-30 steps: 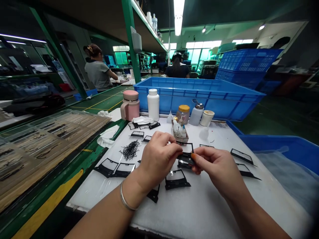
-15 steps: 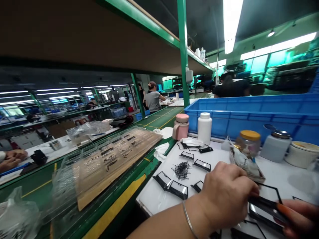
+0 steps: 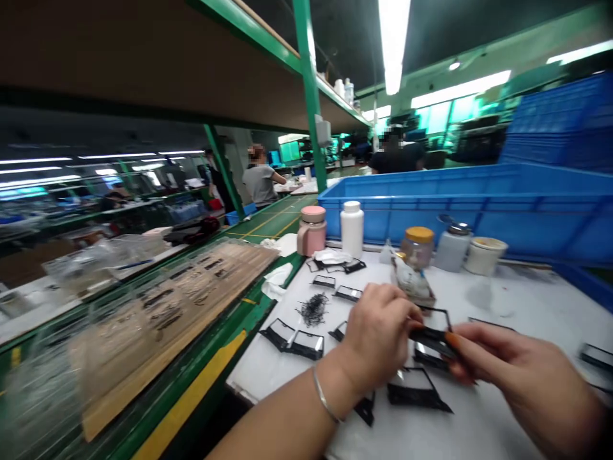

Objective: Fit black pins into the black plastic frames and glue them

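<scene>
Over the white worktop (image 3: pixel 483 428), my left hand (image 3: pixel 378 332), with a silver bangle at its wrist, is closed on the left end of a black rectangular frame (image 3: pixel 433 337). My right hand (image 3: pixel 517 367) pinches the right end of that same frame between thumb and fingers. More black frames lie around and below my hands, one of them a tilted black frame (image 3: pixel 416 397) just beneath. To the left of my left hand is a loose heap of small thin black pieces (image 3: pixel 313 310), with a pair of black frames (image 3: pixel 306 345) in front of it.
Behind the hands stand a pink mug (image 3: pixel 312 233), a white bottle (image 3: pixel 352 231), a yellow-lidded jar (image 3: pixel 418 248) and a pump bottle (image 3: pixel 453 248). A long blue crate (image 3: pixel 421 207) borders the back. At left, a partitioned clear tray (image 3: pixel 182 306) lies on the green bench. Co-workers sit farther off.
The view has swung right, so the scene has shifted left and my right hand shows more fully. Both hands keep hold of the black frame.
</scene>
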`<state>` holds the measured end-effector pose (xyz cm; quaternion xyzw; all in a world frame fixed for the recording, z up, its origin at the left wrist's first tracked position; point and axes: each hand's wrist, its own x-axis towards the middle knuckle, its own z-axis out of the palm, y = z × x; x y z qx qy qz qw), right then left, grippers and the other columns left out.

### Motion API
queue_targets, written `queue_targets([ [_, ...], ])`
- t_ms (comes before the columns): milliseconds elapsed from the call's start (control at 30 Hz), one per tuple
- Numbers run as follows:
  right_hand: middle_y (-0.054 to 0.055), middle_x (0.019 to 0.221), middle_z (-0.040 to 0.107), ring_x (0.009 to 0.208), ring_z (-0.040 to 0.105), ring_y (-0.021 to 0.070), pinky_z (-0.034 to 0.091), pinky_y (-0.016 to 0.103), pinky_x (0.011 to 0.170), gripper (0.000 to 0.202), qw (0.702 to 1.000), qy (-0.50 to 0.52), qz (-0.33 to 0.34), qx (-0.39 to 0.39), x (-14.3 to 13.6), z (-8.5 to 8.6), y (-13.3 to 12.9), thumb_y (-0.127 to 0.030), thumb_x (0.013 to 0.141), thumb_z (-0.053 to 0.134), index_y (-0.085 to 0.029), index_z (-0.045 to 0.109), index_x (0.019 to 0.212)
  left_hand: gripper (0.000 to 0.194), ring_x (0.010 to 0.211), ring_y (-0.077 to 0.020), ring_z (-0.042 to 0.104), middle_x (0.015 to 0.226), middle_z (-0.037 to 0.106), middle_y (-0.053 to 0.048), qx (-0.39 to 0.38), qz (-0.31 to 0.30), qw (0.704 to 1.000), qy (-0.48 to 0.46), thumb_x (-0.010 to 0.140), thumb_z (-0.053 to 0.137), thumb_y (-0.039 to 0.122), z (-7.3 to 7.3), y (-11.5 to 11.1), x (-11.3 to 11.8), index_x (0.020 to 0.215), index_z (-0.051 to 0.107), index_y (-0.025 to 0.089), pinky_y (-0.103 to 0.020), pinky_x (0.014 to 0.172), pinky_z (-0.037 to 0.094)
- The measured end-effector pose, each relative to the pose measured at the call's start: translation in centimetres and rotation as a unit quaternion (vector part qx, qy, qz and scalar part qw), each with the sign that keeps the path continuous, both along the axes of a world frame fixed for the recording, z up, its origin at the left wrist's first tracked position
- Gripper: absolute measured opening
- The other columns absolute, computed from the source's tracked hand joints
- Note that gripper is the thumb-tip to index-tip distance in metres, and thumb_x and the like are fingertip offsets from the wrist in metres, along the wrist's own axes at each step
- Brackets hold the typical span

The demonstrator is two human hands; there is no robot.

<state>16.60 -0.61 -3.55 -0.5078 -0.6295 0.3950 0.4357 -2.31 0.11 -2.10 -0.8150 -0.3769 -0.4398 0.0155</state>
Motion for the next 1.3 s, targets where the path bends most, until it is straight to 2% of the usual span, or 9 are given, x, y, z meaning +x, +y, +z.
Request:
queue_targets([
  [167,0.004,0.057,0.064,0.055,0.06,0.0179,0.049,0.028,0.054,0.031,0.996,0.056,0.019,-0.061,-0.9,2.0,-1.0,-0.049,0.076,0.069,-0.018,0.069,0.074,0.011,0.086,-0.0196,0.05,0.09,0.057,-0.008,-0.016,-0.005,1.0,-0.016,0.088,0.051,0.013,0.2,-0.1,0.0,0.084,0.061,0.016,-0.035,0.075,0.045],
  [300,0.003,0.056,0.063,0.054,0.059,0.0158,0.048,0.026,0.053,0.026,0.993,0.095,0.013,-0.073,-1.0,2.2,-1.3,-0.043,0.076,0.07,-0.017,0.069,0.073,0.009,0.085,-0.0186,0.052,0.087,0.057,-0.006,-0.024,-0.011,0.999,-0.043,0.087,0.056,0.013,0.4,-0.2,-0.1,0.085,0.064,0.017,-0.034,0.077,0.045],
  [433,0.003,0.056,0.064,0.053,0.059,0.0134,0.047,0.023,0.052,0.024,0.99,0.112,0.005,-0.087,-0.7,2.2,-1.0,-0.041,0.077,0.07,-0.016,0.07,0.074,0.011,0.09,-0.0175,0.054,0.092,0.059,-0.006,-0.024,-0.022,0.997,-0.067,0.089,0.057,0.016,0.5,-0.1,-0.4,0.097,0.065,0.018,-0.034,0.081,0.046],
  [567,0.003,0.054,0.063,0.051,0.057,0.0122,0.046,0.021,0.05,0.026,0.981,0.156,0.005,-0.113,-0.4,2.2,-0.7,-0.041,0.075,0.072,-0.015,0.07,0.074,0.012,0.092,-0.0178,0.056,0.095,0.063,-0.006,0.021,-0.044,0.998,-0.045,0.087,0.064,0.024,0.9,-0.1,-0.6,0.096,0.067,0.019,-0.036,0.083,0.047],
  [700,0.002,0.057,0.062,0.049,0.054,0.0089,0.043,0.018,0.047,0.025,0.958,0.245,0.017,-0.148,-0.2,2.4,-0.6,-0.038,0.071,0.077,-0.014,0.068,0.069,0.03,0.1,-0.0213,0.054,0.105,0.065,-0.008,0.079,-0.055,0.995,-0.012,0.079,0.072,0.034,1.1,-0.2,-0.6,0.106,0.068,0.022,-0.04,0.086,0.049],
  [833,0.001,0.057,0.06,0.047,0.051,0.0064,0.041,0.016,0.045,0.023,0.933,0.313,0.028,-0.174,0.0,2.6,-0.7,-0.033,0.069,0.078,-0.013,0.067,0.067,0.029,0.104,-0.0218,0.051,0.11,0.065,-0.008,0.114,-0.041,0.993,0.01,0.08,0.072,0.02,1.0,-0.3,-0.4,0.108,0.069,0.022,-0.042,0.092,0.048],
  [1000,0.0,0.058,0.06,0.047,0.051,0.0059,0.041,0.016,0.045,0.021,0.909,0.359,0.044,-0.206,0.2,2.6,-0.6,-0.028,0.066,0.081,-0.014,0.066,0.066,0.023,0.102,-0.0203,0.052,0.107,0.066,-0.007,0.164,-0.039,0.986,-0.015,0.079,0.07,0.01,1.0,-0.4,-0.2,0.099,0.071,0.022,-0.037,0.087,0.051],
  [1167,0.001,0.059,0.06,0.047,0.052,0.0054,0.04,0.015,0.045,0.021,0.915,0.34,0.091,-0.199,0.2,3.0,-0.8,-0.03,0.073,0.077,-0.013,0.065,0.066,0.026,0.101,-0.0198,0.053,0.106,0.064,-0.006,0.152,-0.035,0.987,-0.026,0.08,0.069,0.009,0.9,-0.6,-0.4,0.101,0.071,0.024,-0.038,0.087,0.05],
  [1300,0.003,0.065,0.064,0.05,0.054,0.0065,0.041,0.016,0.047,0.023,0.933,0.309,0.088,-0.165,0.4,2.8,-0.9,-0.036,0.079,0.072,-0.013,0.07,0.08,0.027,0.101,-0.0192,0.052,0.107,0.062,-0.007,0.122,-0.046,0.99,-0.045,0.081,0.068,0.009,0.7,-0.6,-0.5,0.103,0.07,0.024,-0.037,0.084,0.051],
])
